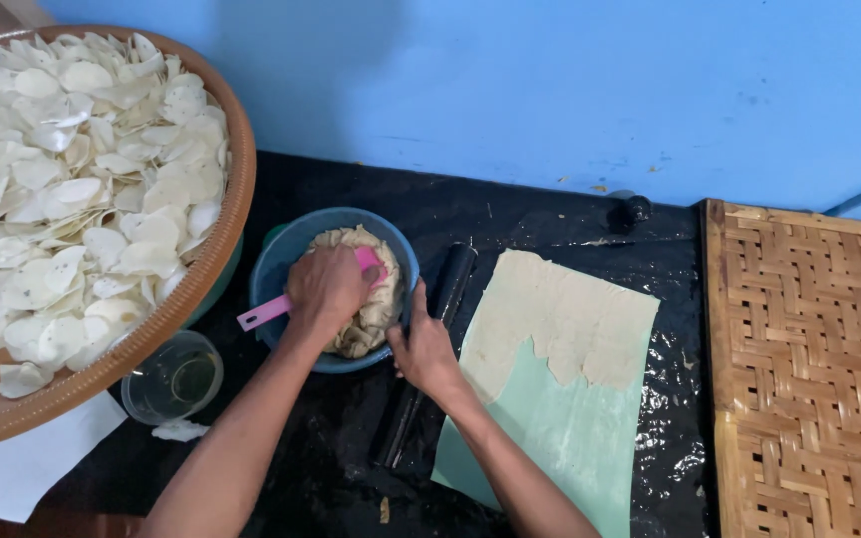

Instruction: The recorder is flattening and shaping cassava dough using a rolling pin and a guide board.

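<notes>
A blue bowl (281,261) holds a lump of pale beige dough (371,319) on a black plastic-covered surface. My left hand (326,289) is inside the bowl, on top of the dough, and grips a pink scraper (261,314) whose handle sticks out to the left. The scraper's blade shows just past my fingers. At the bowl's right rim, my right hand (426,349) holds the edge with the thumb on the rim.
A wide woven tray (206,269) of thin white discs overhangs at the left. Below it stand a clear glass cup (173,379) and a white sheet (22,468). A black rolling pin (450,279) lies beside rolled dough (560,314) on a green sheet (560,438). A bamboo mat (809,369) lies at the right.
</notes>
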